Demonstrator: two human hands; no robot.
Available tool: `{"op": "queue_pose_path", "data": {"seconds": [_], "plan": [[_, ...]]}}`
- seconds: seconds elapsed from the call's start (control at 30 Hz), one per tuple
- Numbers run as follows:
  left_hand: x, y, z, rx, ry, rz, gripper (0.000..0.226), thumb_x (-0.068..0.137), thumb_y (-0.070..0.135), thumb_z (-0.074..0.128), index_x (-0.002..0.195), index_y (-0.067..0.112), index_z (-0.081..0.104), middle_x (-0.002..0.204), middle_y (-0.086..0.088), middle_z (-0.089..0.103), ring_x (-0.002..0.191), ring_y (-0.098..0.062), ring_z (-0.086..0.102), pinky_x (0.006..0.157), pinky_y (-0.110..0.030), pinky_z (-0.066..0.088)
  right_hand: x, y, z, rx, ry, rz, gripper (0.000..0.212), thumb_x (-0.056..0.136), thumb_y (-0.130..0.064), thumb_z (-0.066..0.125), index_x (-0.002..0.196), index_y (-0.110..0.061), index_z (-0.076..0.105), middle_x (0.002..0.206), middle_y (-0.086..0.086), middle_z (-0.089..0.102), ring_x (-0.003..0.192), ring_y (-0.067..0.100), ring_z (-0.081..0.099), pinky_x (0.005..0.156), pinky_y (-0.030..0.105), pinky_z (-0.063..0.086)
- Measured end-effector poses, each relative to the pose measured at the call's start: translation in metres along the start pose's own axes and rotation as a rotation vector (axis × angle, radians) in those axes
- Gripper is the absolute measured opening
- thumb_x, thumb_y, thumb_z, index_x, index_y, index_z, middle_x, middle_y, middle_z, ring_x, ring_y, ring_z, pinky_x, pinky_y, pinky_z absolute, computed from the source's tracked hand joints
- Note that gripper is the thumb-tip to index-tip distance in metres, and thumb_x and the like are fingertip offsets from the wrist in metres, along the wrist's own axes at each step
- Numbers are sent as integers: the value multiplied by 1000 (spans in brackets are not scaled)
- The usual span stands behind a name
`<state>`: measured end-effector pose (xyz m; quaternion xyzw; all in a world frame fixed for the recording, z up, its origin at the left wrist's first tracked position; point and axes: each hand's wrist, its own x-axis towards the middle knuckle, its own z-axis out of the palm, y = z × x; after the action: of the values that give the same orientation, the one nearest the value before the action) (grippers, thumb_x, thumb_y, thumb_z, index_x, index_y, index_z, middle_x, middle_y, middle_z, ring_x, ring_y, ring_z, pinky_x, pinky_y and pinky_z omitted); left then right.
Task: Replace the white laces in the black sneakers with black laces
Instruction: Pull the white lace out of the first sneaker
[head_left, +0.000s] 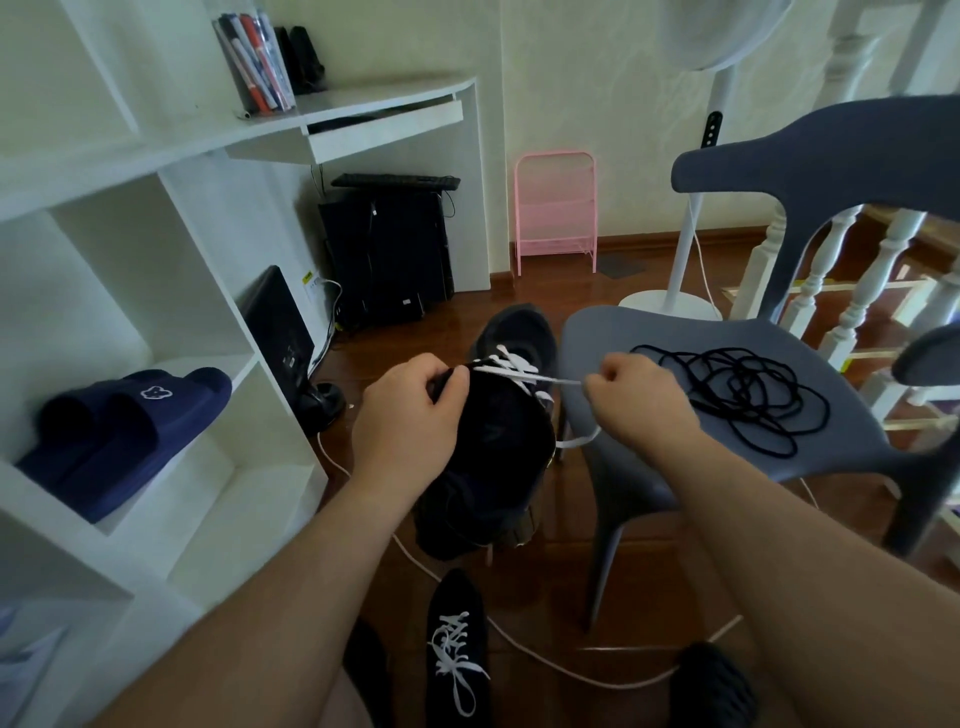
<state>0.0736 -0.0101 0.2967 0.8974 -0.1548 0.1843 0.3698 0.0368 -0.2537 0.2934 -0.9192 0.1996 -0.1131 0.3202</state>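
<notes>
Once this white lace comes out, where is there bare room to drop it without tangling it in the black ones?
The chair seat is bare on its near-left part, between the right hand and the seat's front edge. Its right half is crowded by the black laces. The floor between the second sneaker and the chair leg is partly open, though a white cable crosses it.

Matt black cloth on the held sneaker (498, 431); flat woven white lace (519, 371). Thin matt black cord laces (748, 395) on smooth grey plastic chair (613, 343). Glossy brown wood floor (561, 566). Smooth white-painted shelving (208, 291), left.
</notes>
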Motion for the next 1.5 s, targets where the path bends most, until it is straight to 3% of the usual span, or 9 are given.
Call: {"op": "queue_pose_path", "data": {"seconds": [0.1, 0.27, 0.43, 0.67, 0.83, 0.97, 1.27, 1.4, 1.5], "plan": [[-2, -2, -1, 16, -15, -4, 36, 104, 50, 55, 74, 31, 57, 65, 9, 55, 59, -8, 55, 54, -27, 34, 2, 12, -7, -110, -177, 21, 19, 89, -36, 57, 87, -17, 61, 84, 9, 64, 76, 28, 63, 63, 37, 48], [-4, 0, 2, 8, -42, -1, 35, 104, 49, 57, 73, 31, 56, 65, 8, 55, 61, -9, 55, 54, -29, 35, -14, -24, 1, -28, 21, -390, 23, 77, -41, 55, 99, -38, 62, 89, -12, 47, 84, 15, 51, 65, 32, 39], [-13, 10, 13, 7, -60, 66, 36, 102, 50, 59, 70, 33, 53, 67, 9, 54, 68, -7, 56, 52, -30, 38, -32, -39, 26, -262, 115, -583, 21, 96, -46, 63, 97, -28, 74, 88, -8, 48, 82, 15, 50, 63, 29, 40], [-9, 8, 15, 48, -47, 32, 37, 101, 56, 55, 72, 34, 56, 69, 11, 58, 64, -5, 56, 52, -31, 41, -26, -35, 18, -124, 129, -443, 29, 89, -30, 58, 65, -23, 44, 64, -4, 46, 56, 14, 46, 46, 28, 28], [0, -5, 6, 1, -11, -44, 36, 103, 52, 55, 73, 32, 56, 66, 9, 57, 63, -6, 56, 55, -28, 35, -5, -5, -6, -136, 20, -67, 28, 88, -31, 56, 66, -14, 51, 64, 6, 57, 59, 25, 56, 52, 30, 38], [7, -16, -5, -48, 41, -82, 35, 102, 48, 57, 73, 29, 59, 71, 8, 61, 69, -8, 59, 55, -29, 37, 3, 18, -20, -177, -35, 14, 32, 92, -37, 58, 69, -15, 58, 69, 9, 65, 64, 27, 63, 57, 36, 50], [1, -16, -3, -97, -1, -54, 37, 100, 53, 55, 73, 28, 58, 70, 9, 60, 65, -12, 57, 54, -33, 41, -21, -14, -7, 19, -23, -278, 18, 98, -43, 63, 82, -36, 67, 77, -16, 65, 75, 2, 62, 63, 27, 48], [-4, -7, 1, -103, -74, 19, 37, 98, 58, 52, 75, 31, 60, 70, 8, 60, 64, -12, 59, 57, -43, 51, -33, -30, 2, 27, 19, -497, 14, 98, -36, 66, 108, -34, 76, 87, -16, 65, 83, 6, 61, 73, 27, 51], [-9, 0, 7, -43, -97, 83, 36, 99, 59, 52, 75, 33, 59, 74, 12, 61, 66, -9, 60, 56, -42, 52, -34, -35, 8, -65, 89, -558, 13, 98, -38, 66, 105, -34, 76, 84, -14, 57, 80, 9, 56, 67, 29, 50]]}}
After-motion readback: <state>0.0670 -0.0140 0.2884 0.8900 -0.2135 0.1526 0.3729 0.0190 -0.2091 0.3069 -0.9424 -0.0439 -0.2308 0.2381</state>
